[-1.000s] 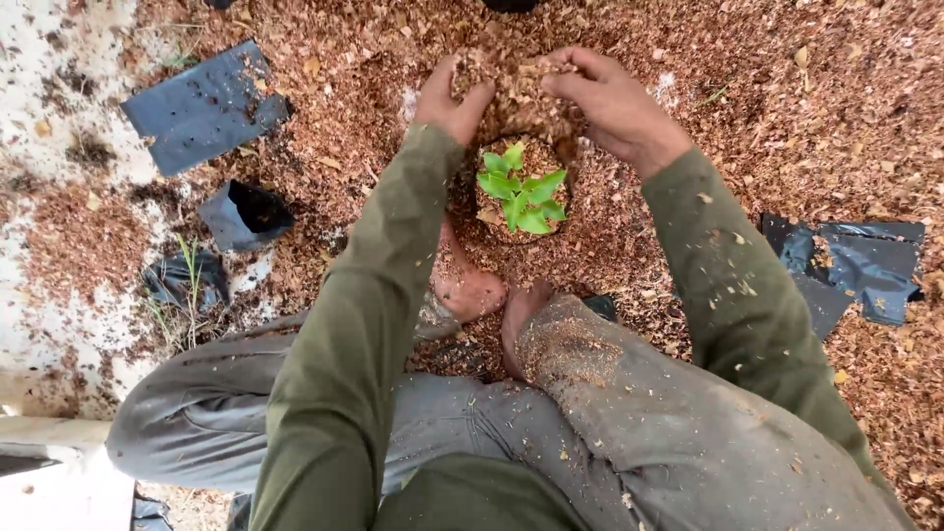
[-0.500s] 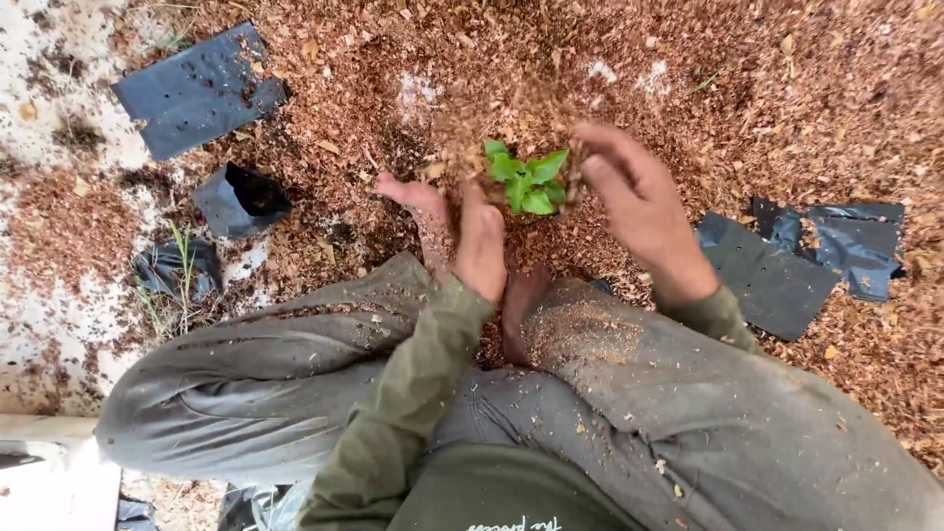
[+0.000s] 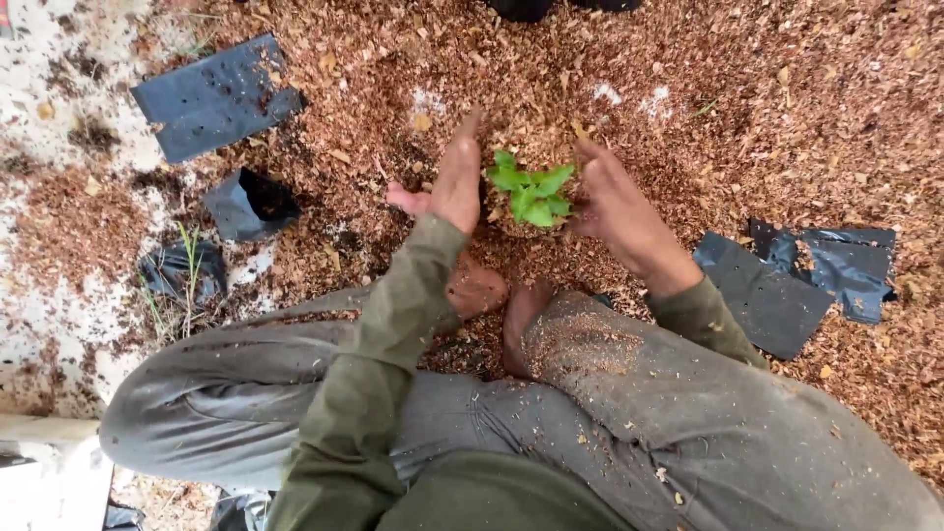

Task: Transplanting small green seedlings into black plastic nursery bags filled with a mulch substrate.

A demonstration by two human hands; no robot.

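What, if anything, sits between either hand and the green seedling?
Nothing visible. The left hand and right hand flank the seedling with open palms facing it; only loose reddish-brown wood shavings lie in the narrow gaps. The black plastic bags lie off to the sides.

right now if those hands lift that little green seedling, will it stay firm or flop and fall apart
The seedling would probably flop: its leaves look thin and soft, so likely fragile. It seems very light for its size. The brown shavings packed around it look loose, so they would likely crumble away unless the left hand and right hand cup it from both sides.
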